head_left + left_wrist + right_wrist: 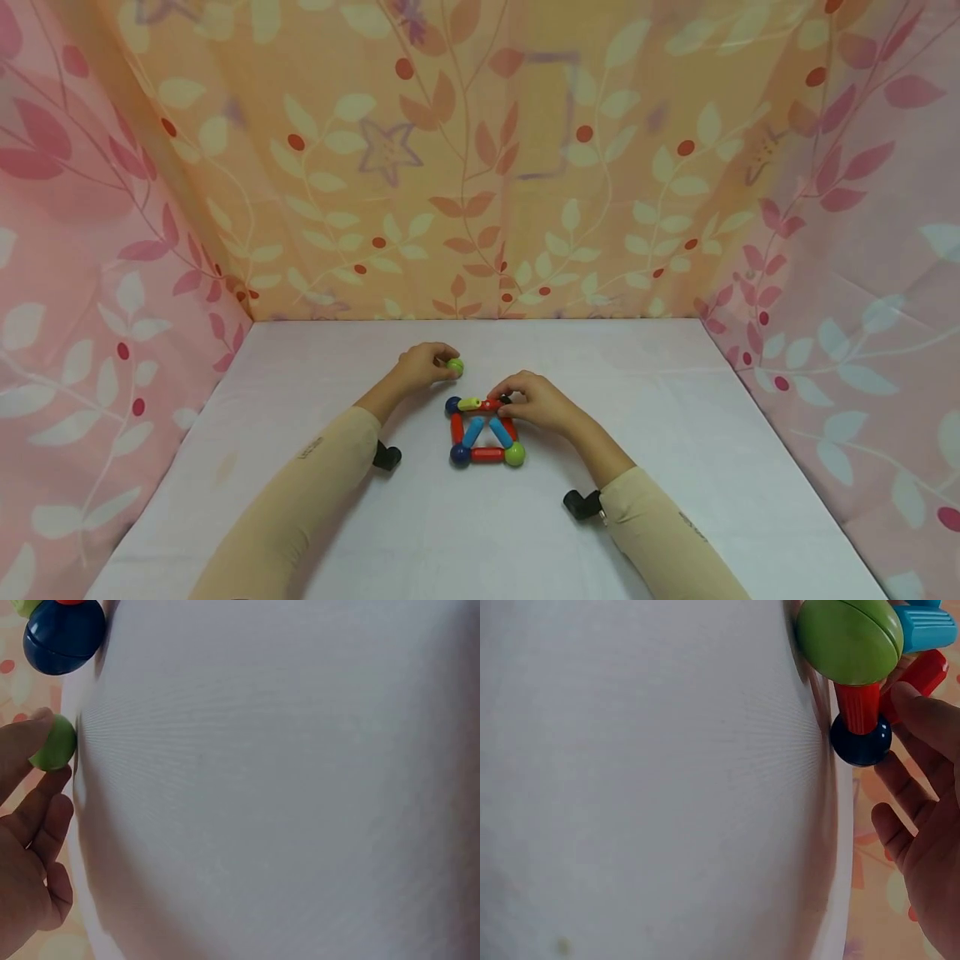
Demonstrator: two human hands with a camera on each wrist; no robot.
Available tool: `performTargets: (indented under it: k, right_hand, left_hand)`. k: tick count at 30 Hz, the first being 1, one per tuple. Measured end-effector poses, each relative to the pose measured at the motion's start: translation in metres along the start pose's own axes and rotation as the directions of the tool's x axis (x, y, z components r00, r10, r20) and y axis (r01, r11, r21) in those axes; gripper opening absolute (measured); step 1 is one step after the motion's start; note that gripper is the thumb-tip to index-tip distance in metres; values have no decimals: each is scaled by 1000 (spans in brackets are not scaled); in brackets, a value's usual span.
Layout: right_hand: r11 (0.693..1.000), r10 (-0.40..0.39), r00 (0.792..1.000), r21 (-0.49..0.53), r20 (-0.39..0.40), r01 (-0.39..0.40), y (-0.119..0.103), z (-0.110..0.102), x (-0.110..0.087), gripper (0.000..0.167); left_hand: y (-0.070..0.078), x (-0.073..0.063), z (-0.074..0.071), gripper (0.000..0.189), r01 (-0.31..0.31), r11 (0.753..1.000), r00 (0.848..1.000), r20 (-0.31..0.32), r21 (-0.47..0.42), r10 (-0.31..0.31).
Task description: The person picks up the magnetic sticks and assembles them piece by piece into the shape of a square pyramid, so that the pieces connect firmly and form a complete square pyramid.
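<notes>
My left hand (425, 364) pinches a green ball (455, 366) between thumb and fingertips, at or just above the table behind a frame of rods and balls. With thumb and fingers, my right hand (542, 402) grips a red rod (489, 405) at the frame's far right corner. A dark blue ball (861, 740) at that corner is partly hidden by the fingers in the head view. Dark blue balls (461, 454) mark the left corners, a larger-looking green ball (514, 454) the near right. Light blue rods (473, 432) slant inward; a yellow rod (469, 404) lies along the far side.
The white-covered table (315, 533) surrounds the frame. Patterned cloth (480, 167) hangs behind and on both sides. Black wrist-camera pieces (387, 456) stick out from the sleeves, near the tabletop.
</notes>
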State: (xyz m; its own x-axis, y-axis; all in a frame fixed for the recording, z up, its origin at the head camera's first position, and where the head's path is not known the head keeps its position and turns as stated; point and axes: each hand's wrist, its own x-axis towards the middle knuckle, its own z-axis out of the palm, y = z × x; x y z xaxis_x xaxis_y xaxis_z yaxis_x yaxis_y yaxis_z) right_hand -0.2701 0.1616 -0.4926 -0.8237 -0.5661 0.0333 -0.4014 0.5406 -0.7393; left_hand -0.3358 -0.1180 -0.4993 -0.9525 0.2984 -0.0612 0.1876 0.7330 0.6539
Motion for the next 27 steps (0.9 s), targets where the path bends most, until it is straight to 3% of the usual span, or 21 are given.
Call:
performTargets:
  k: [12, 16, 20, 27]
  right_hand:
    - [1000, -23, 1000, -12, 3, 23, 5, 1, 2, 22]
    - [1000, -25, 1000, -6, 7, 25, 4, -1, 2, 21]
    - [1000, -20, 1000, -13, 4, 20, 5, -2, 3, 21]
    - [999, -44, 999, -4, 11, 44, 7, -1, 3, 21]
  left_hand:
    - [3, -4, -1, 39, -9, 1000, 999, -32, -8, 9]
    - [8, -11, -6, 38, -19, 998, 998, -63, -68, 14]
    - [16, -19, -10, 37, -76, 990, 994, -83, -115, 67]
    - [32, -44, -15, 35, -128, 981, 992, -43, -146, 123]
